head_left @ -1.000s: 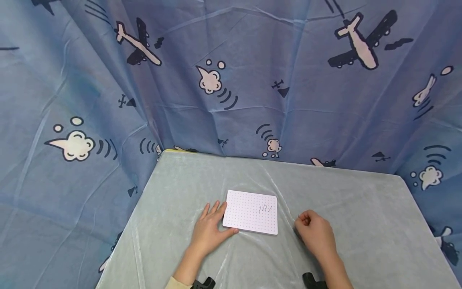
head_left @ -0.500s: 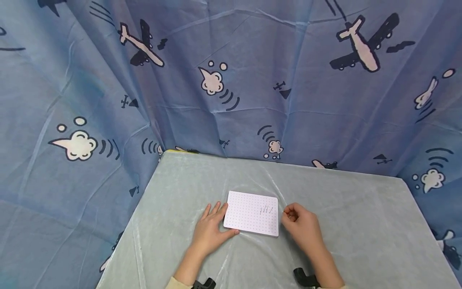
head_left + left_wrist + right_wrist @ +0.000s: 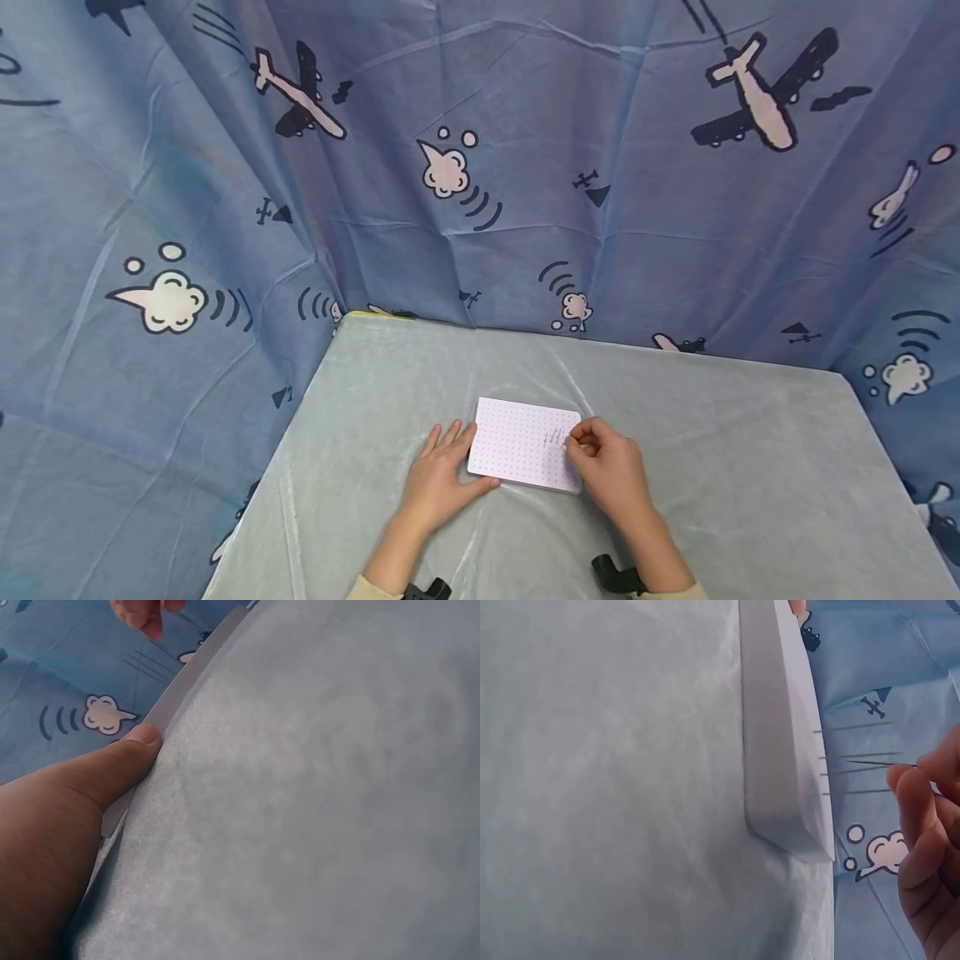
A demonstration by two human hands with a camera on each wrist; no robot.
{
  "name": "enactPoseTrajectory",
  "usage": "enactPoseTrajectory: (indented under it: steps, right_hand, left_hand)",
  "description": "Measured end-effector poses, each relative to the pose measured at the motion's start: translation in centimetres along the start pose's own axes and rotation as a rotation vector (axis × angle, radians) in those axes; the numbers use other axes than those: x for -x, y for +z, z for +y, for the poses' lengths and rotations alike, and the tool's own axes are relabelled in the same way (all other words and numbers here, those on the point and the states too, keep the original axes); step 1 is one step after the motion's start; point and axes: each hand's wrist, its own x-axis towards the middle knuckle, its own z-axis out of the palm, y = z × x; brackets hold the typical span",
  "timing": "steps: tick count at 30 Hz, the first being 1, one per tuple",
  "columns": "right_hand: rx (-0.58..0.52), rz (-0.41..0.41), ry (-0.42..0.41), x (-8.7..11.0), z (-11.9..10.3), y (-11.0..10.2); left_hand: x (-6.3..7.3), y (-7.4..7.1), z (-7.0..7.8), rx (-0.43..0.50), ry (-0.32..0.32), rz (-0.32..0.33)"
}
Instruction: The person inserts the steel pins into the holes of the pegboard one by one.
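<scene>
A white pad (image 3: 513,443) with a dotted top lies flat on the table. Several thin needles (image 3: 866,792) stick up in a row from its right part. My right hand (image 3: 615,475) is over the pad's right edge and pinches another needle (image 3: 881,763) between thumb and forefinger; in the right wrist view its tip looks apart from the pad. My left hand (image 3: 438,492) lies at the pad's left side, fingers fairly straight. The forefinger touches the left edge, and the thumb (image 3: 142,739) rests against the near side.
A pale grey-green cloth covers the table (image 3: 360,375). Behind and beside it hangs a blue curtain (image 3: 487,275) printed with aeroplanes and clouds. Black wrist mounts (image 3: 617,577) sit on both forearms.
My right hand has moved left, from beside the pad to over its right edge, with the needle pinched. The left hand has stayed at the pad.
</scene>
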Motion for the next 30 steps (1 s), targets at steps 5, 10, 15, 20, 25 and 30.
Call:
enactPoseTrajectory:
  steps: [5,10,15,20,25,30]
  right_hand:
    - [-0.002,-0.007,0.01,0.1,-0.1,0.7]
    - [0.022,0.013,-0.014,0.2,0.0,1.3]
    - [0.031,0.021,-0.033,0.2,0.0,1.7]
    - [0.063,0.031,-0.033,0.1,-0.1,1.9]
    - [0.077,0.046,-0.051,0.0,-0.1,2.0]
    - [0.072,0.067,-0.094,-0.2,0.0,2.3]
  left_hand:
    - [0.0,0.0,0.0,-0.001,-0.012,-0.018]
    - [0.0,0.0,-0.1,-0.008,-0.005,-0.02]
    - [0.1,-0.1,0.0,-0.007,-0.01,-0.031]
    - [0.1,0.1,-0.1,-0.009,-0.016,-0.043]
    - [0.0,0.1,-0.1,0.002,-0.019,-0.039]
    - [-0.1,-0.1,-0.3,0.001,-0.02,-0.031]
